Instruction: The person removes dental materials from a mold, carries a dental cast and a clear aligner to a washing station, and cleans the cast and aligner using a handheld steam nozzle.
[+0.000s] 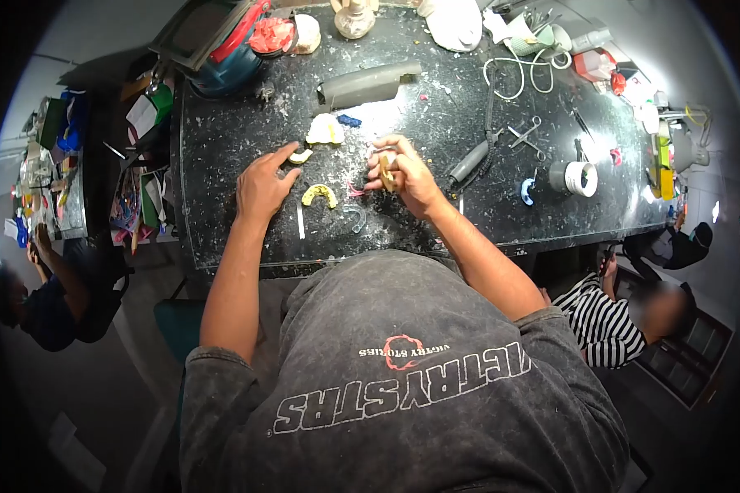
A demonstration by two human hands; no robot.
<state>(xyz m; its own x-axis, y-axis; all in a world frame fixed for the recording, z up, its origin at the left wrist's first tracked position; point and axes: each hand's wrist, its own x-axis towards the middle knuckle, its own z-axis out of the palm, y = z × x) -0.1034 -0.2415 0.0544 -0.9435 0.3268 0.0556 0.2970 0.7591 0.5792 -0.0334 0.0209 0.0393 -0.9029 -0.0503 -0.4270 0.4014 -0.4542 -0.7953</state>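
My left hand (261, 187) rests on the dark worktop with thumb and index finger apart. Its fingertips are beside a small cream curved piece (302, 156); whether they touch it I cannot tell. Raised over the table, my right hand (409, 177) is closed around a yellowish-tan dental cast piece (388, 174), partly hidden by the fingers. Between the hands lie a yellow horseshoe-shaped dental arch (320, 195), a clear bluish arch (355, 219) and some pink strands (354, 190). Farther back sits a white and yellow dental cast (326, 130), with a dark blue lump (349, 120) next to it.
A grey half-pipe piece (368, 84) lies behind the casts. To the right are a corded handpiece (470, 163), scissor-like forceps (527, 137), a blue arch (527, 191) and a white jar (581, 178). A narrow white strip (301, 222) lies near the front edge. People sit at both sides.
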